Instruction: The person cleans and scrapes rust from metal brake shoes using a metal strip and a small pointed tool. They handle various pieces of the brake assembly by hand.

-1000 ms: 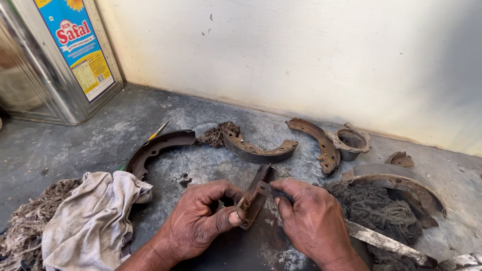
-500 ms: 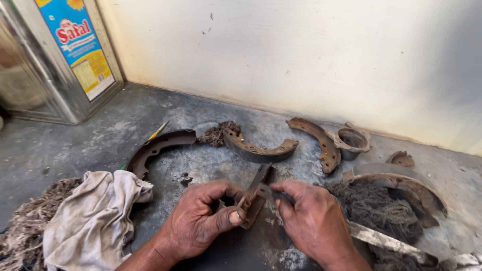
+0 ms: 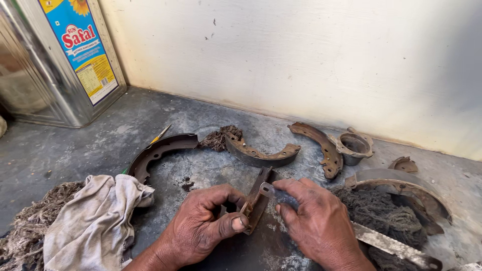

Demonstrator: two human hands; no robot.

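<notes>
Large tin can (image 3: 55, 60) cut off top-left — flat blade (image 3: 396, 246) runs under right hand (image 3: 321, 226)

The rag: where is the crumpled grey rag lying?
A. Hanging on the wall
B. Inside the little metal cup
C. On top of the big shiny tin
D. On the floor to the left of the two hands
D: the crumpled rag lies on the floor, left of the left hand and right hand.
</notes>
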